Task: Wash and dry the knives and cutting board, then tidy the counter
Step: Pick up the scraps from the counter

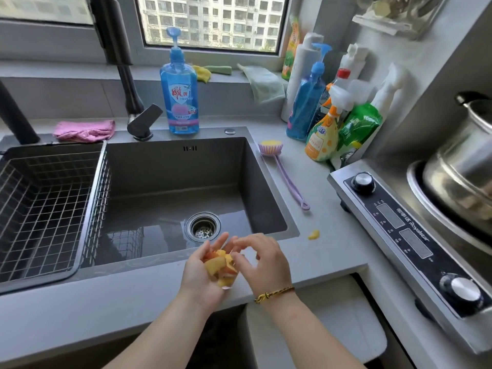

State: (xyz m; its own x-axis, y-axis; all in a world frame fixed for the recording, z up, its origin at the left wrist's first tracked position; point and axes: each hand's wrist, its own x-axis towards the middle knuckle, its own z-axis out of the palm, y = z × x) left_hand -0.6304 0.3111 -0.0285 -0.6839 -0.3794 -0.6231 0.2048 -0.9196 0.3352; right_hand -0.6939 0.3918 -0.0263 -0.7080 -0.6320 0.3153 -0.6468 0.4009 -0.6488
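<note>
My left hand (198, 272) is cupped palm up over the counter's front edge and holds a heap of yellow and red fruit peels (219, 266). My right hand (263, 258) hovers just right of the heap, its fingertips at the peels; whether they pinch a piece I cannot tell. One small yellow peel scrap (313, 234) lies on the grey counter (324, 209) right of the sink (170, 182). No knife or cutting board is in view.
A wire basket (45, 209) fills the sink's left part. Behind stand a black faucet (127, 83), a blue dish soap bottle (179, 94) and a pink cloth (84, 129). A purple dish brush (282, 171), several cleaner bottles (327, 121) and a cooker with a steel pot (458, 166) sit right.
</note>
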